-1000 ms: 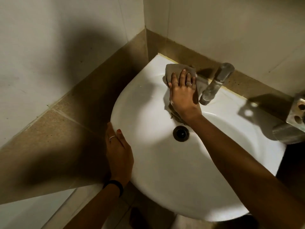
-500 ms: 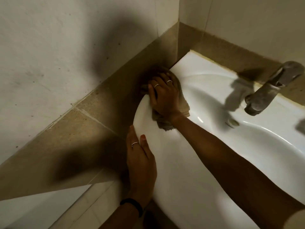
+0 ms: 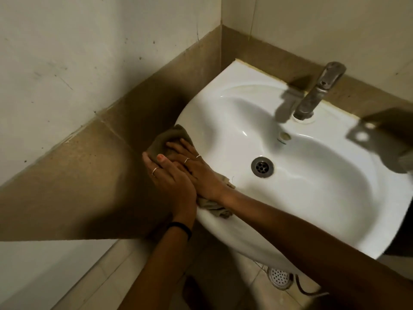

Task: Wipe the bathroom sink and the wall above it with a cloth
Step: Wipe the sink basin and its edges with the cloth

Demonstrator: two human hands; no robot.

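The cloth [image 3: 166,139] lies on the left rim of the sink [image 3: 223,101], draped over the edge where the rim meets the brown wall tile [image 3: 93,166]. The right hand [image 3: 201,173] lies flat on it, fingers [image 3: 178,145] spread and nearly straight, pressing rather than pinching; part of the cloth sticks out beyond the fingertips and a crumpled tail trails out behind the heel of the hand. The left hand [image 3: 169,177] lies just beside the right and overlaps it, its thumb [image 3: 161,158] resting on the cloth and its fingers curled over the rim's outer edge. Whether they pinch the cloth there cannot be told.

The cloth looks soft, thin and limp, so it will likely bunch and slide under a flat palm on the glossy ceramic. A firmer hold would be to gather the loose tail under the palm, or fold it so the fingers cover most of it. The sink looks rigid and slippery, and safe to press on.

The basin holds no standing water or objects. The drain [image 3: 262,167] sits open off to the right of the fingers, with a small overflow hole [image 3: 285,135] beyond it and the tap [image 3: 317,92] farther back. The wall above [image 3: 67,52], past the fingertips to the left, shows dark specks and scuffs and seems not yet wiped.
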